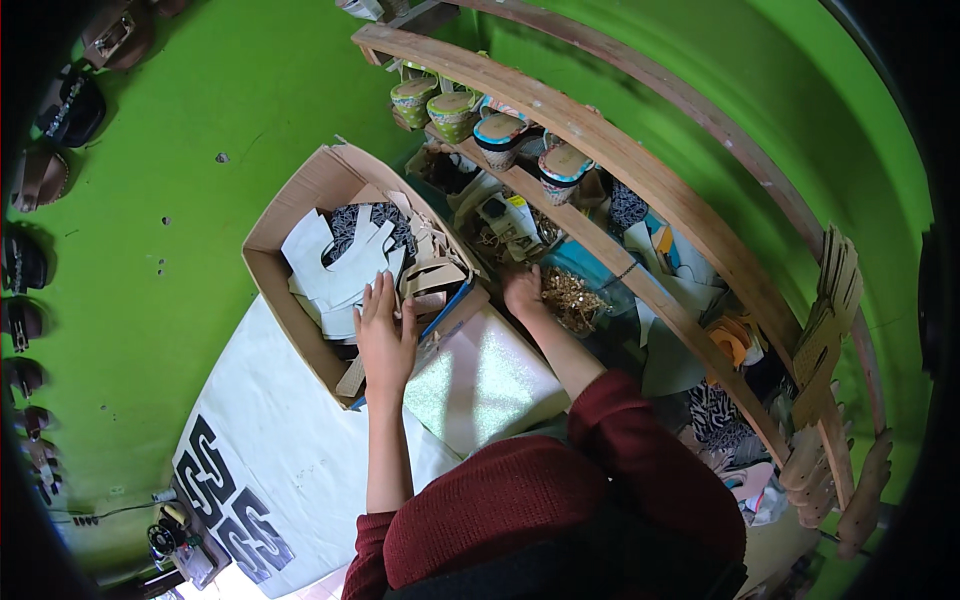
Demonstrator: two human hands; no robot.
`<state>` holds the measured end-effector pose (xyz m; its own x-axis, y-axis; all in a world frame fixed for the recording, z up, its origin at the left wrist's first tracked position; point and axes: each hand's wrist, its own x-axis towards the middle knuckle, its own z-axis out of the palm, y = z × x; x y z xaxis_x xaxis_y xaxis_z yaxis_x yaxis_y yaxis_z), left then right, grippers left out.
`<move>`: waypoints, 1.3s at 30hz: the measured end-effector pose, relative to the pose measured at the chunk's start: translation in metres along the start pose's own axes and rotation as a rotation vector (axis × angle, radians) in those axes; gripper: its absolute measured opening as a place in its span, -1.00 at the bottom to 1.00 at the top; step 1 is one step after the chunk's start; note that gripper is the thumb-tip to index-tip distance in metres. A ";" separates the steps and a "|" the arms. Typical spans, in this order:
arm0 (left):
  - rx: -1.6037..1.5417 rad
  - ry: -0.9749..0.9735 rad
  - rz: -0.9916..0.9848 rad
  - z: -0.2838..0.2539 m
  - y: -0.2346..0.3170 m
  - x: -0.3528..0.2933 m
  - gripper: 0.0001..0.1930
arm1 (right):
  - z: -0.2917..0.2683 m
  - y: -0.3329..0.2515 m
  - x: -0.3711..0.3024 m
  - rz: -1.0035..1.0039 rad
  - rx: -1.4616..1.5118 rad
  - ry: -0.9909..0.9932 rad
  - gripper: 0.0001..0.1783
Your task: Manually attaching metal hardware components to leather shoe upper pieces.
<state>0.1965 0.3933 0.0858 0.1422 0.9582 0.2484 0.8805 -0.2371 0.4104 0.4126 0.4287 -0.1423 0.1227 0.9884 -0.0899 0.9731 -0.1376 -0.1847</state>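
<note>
My left hand [382, 335] lies over the near side of an open cardboard box [290, 200], fingers stretched out and touching white cut-out pieces [312, 262]. Nothing is gripped in it. Around these pieces the box holds black-and-white patterned material [345, 222] and tan and brown scraps [432, 245]. My right hand [522, 291] reaches between the box and the shelf, beside a clear bag of gold-coloured bits [572, 300]. Its fingers are mostly hidden, so I cannot see whether they hold anything.
A wooden shelf rack [600, 120] runs along the right, carrying several wedge sandals [565, 165] and mixed materials. Below the box is a white table [300, 430] with black patterned cut-outs [225, 500]. A shimmery pale sheet [480, 385] lies by my right forearm.
</note>
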 end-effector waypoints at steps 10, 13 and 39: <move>-0.656 0.133 0.579 0.016 0.061 -0.039 -0.68 | -0.025 0.011 -0.007 0.098 0.139 0.126 -0.77; -0.871 -0.192 0.454 0.054 0.074 -0.047 -0.77 | -0.041 0.037 -0.011 0.064 0.187 0.246 -0.72; -1.723 -0.080 -1.084 0.277 0.063 0.011 -0.84 | -0.082 0.083 -0.091 -0.274 0.411 0.336 -0.58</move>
<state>0.3789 0.4330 -0.1286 0.0185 0.7743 -0.6326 -0.6476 0.4913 0.5824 0.4981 0.3331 -0.0695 -0.0019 0.9486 0.3165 0.8313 0.1775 -0.5267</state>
